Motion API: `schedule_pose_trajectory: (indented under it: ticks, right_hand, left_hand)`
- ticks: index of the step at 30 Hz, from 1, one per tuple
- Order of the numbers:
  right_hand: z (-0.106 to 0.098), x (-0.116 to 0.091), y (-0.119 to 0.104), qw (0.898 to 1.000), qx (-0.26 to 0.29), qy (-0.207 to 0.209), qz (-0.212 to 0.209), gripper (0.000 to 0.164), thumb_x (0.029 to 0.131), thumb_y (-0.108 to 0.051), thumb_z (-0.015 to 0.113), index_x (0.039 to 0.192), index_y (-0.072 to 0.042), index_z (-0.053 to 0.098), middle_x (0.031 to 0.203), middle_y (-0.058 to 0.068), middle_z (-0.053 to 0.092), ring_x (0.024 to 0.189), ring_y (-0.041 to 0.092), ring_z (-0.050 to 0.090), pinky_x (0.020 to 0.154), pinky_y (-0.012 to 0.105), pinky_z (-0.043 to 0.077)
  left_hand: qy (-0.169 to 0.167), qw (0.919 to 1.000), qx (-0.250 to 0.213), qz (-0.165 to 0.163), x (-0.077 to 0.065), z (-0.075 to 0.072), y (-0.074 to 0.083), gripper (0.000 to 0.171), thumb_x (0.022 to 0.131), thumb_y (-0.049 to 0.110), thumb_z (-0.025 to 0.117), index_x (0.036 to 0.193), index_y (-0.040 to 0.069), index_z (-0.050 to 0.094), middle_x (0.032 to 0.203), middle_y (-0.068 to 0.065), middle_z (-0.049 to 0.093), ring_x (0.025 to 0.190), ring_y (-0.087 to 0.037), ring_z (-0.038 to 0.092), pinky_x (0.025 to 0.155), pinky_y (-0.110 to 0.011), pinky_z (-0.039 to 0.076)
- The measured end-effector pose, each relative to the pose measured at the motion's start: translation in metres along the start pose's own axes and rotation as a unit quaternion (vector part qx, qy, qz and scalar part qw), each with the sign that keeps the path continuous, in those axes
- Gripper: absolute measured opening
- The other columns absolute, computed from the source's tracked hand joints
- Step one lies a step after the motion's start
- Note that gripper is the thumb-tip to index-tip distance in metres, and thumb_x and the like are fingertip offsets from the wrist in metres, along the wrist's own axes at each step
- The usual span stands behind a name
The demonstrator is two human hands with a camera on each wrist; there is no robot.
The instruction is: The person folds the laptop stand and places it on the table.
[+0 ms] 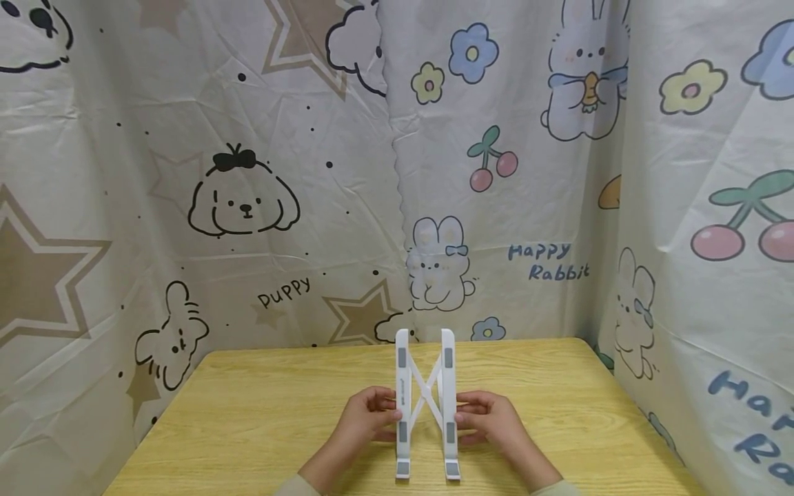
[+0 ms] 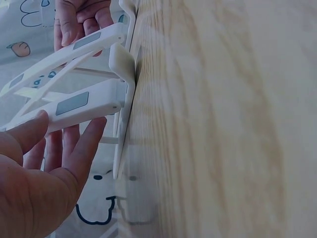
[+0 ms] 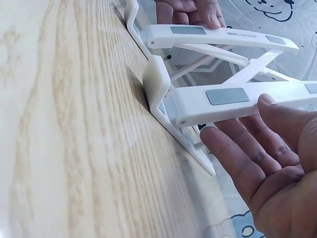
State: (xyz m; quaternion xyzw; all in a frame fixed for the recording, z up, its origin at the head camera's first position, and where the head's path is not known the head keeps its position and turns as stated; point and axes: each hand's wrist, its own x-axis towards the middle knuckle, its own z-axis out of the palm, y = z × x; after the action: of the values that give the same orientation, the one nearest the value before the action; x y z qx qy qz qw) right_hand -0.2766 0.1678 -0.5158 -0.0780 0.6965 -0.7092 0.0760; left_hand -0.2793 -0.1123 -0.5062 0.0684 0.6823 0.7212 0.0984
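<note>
A white folding stand [image 1: 426, 391] rests on the wooden table [image 1: 260, 420] right in front of the person, its two sloping rails joined by crossed bars. I can see the left hand [image 1: 366, 419] gripping the left rail [image 1: 402, 403], thumb on the upper face and fingers beneath. The right hand [image 1: 493, 419] holds the right rail [image 1: 449, 399] the same way. Grey patches [image 1: 402, 432] dot both rails. Behind the table hangs a cartoon-printed cloth [image 1: 347, 227].
</note>
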Motion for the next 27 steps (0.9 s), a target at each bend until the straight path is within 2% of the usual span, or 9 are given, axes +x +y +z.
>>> schedule_pose_trajectory:
  ticks: [7, 14, 27]
  right_hand:
    - [0.005, 0.0, -0.001, 1.0, -0.017, 0.015, 0.003, 0.045, 0.087, 0.003, 0.078, 0.127, 0.01, 0.058, 0.099, 0.011, 0.071, 0.086, 0.022, 0.072, 0.074, 0.052, 0.064]
    - [0.008, 0.0, -0.002, 0.999, -0.026, 0.021, 0.004, 0.043, 0.088, 0.005, 0.075, 0.126, 0.01, 0.057, 0.099, 0.012, 0.069, 0.085, 0.022, 0.071, 0.073, 0.053, 0.064]
    - [0.018, 0.001, -0.004, 0.999, -0.025, 0.026, 0.01, 0.037, 0.088, 0.006, 0.075, 0.121, 0.008, 0.059, 0.097, 0.01, 0.068, 0.083, 0.022, 0.073, 0.072, 0.052, 0.064]
  left_hand:
    - [0.002, 1.0, -0.003, 0.003, -0.001, -0.001, 0.001, 0.038, 0.089, -0.004, 0.075, 0.125, -0.006, 0.061, 0.105, -0.012, 0.066, 0.087, -0.018, 0.068, 0.075, -0.05, 0.064]
    - [0.02, 0.9998, 0.001, 0.006, -0.003, 0.001, 0.0, 0.038, 0.088, -0.004, 0.076, 0.124, -0.006, 0.064, 0.104, -0.013, 0.067, 0.086, -0.018, 0.07, 0.074, -0.051, 0.064]
    - [0.044, 0.9987, 0.023, 0.014, 0.0, 0.012, -0.003, 0.034, 0.088, -0.003, 0.076, 0.121, -0.003, 0.068, 0.103, -0.011, 0.066, 0.087, -0.017, 0.067, 0.071, -0.048, 0.065]
